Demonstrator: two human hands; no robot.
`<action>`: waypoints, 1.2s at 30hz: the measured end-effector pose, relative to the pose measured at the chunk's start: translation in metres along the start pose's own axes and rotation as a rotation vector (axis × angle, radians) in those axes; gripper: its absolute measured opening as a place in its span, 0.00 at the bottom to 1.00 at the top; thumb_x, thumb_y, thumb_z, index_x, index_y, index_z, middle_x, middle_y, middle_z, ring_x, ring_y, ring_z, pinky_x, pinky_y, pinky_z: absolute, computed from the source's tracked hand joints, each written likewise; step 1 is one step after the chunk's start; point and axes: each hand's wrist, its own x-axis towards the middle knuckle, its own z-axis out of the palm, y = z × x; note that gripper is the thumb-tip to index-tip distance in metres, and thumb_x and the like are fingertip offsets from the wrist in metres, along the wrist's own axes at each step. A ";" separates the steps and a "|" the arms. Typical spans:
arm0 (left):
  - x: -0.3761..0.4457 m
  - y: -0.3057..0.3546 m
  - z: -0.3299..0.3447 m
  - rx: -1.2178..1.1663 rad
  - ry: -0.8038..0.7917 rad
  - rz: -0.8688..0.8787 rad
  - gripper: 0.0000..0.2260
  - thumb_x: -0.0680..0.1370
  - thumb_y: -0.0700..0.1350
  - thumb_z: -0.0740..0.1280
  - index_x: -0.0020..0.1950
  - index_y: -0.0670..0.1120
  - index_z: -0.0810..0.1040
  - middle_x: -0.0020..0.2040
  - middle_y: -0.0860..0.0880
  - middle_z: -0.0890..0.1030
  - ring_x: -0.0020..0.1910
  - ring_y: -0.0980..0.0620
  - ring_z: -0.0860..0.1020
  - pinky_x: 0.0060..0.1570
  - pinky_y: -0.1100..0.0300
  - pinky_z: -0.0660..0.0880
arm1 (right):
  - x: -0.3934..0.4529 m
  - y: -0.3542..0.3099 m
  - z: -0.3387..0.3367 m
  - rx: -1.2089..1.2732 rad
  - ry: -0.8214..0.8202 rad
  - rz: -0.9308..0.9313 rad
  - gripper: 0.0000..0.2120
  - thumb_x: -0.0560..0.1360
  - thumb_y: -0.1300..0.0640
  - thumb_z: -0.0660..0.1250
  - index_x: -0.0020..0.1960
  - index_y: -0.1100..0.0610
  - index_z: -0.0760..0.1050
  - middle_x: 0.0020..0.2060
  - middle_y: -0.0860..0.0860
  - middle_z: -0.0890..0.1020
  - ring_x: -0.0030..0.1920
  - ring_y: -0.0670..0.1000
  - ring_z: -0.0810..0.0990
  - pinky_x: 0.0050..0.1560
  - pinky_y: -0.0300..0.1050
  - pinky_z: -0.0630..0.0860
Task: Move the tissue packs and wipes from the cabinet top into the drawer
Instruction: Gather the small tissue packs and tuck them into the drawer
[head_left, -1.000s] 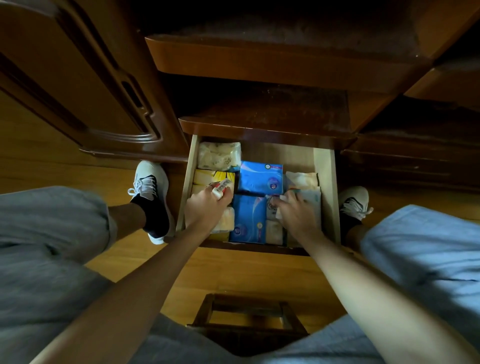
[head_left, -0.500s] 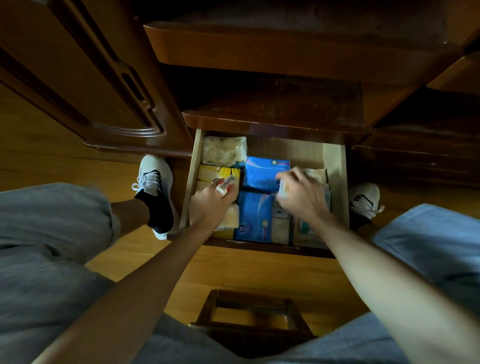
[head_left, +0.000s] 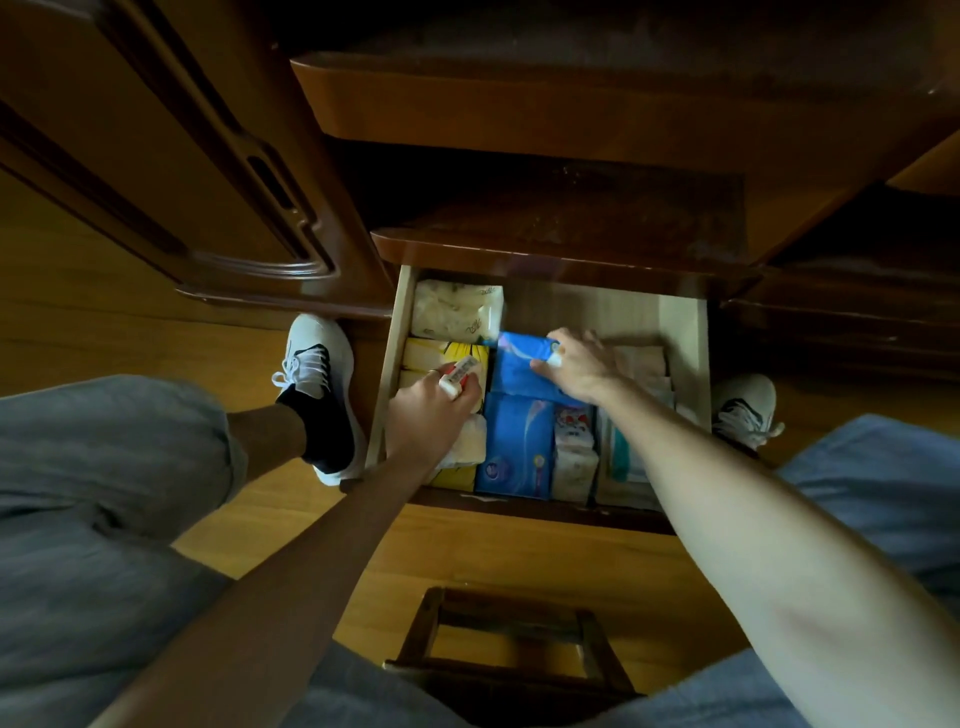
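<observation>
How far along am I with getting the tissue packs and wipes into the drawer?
Mostly done: the drawer is packed with packs, and the cabinet top looks bare. In hand: your right hand is seating the rear blue pack, and your left hand holds a small red and white item. Left: settle both, then close the drawer.

Both hands reach into the packed drawer; right grips a blue pack.

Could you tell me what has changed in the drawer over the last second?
The right hand left the pale packs at the drawer's right front, moved toward the back, and now has its fingers on the rear blue pack. The left hand stayed put, a small red and white item at its fingers. The drawer stayed open.
</observation>
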 end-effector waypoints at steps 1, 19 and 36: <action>-0.001 -0.001 0.002 0.001 0.000 0.010 0.25 0.81 0.62 0.58 0.67 0.47 0.78 0.54 0.45 0.84 0.53 0.42 0.82 0.46 0.59 0.67 | 0.001 0.000 0.001 0.001 -0.011 0.007 0.27 0.80 0.38 0.64 0.73 0.50 0.68 0.68 0.56 0.75 0.69 0.60 0.69 0.62 0.52 0.67; -0.007 0.003 0.007 0.042 0.127 -0.031 0.21 0.79 0.65 0.59 0.45 0.50 0.82 0.34 0.53 0.76 0.33 0.51 0.73 0.31 0.61 0.63 | -0.115 0.052 0.018 -0.410 0.077 -0.376 0.12 0.78 0.42 0.66 0.58 0.46 0.77 0.64 0.52 0.74 0.66 0.56 0.74 0.59 0.54 0.76; -0.008 0.004 0.015 -0.109 0.124 -0.044 0.17 0.78 0.65 0.60 0.38 0.55 0.75 0.30 0.59 0.72 0.29 0.63 0.70 0.27 0.65 0.62 | -0.116 0.055 0.032 0.082 0.198 -0.119 0.31 0.71 0.41 0.76 0.64 0.47 0.61 0.58 0.49 0.81 0.51 0.50 0.84 0.39 0.39 0.72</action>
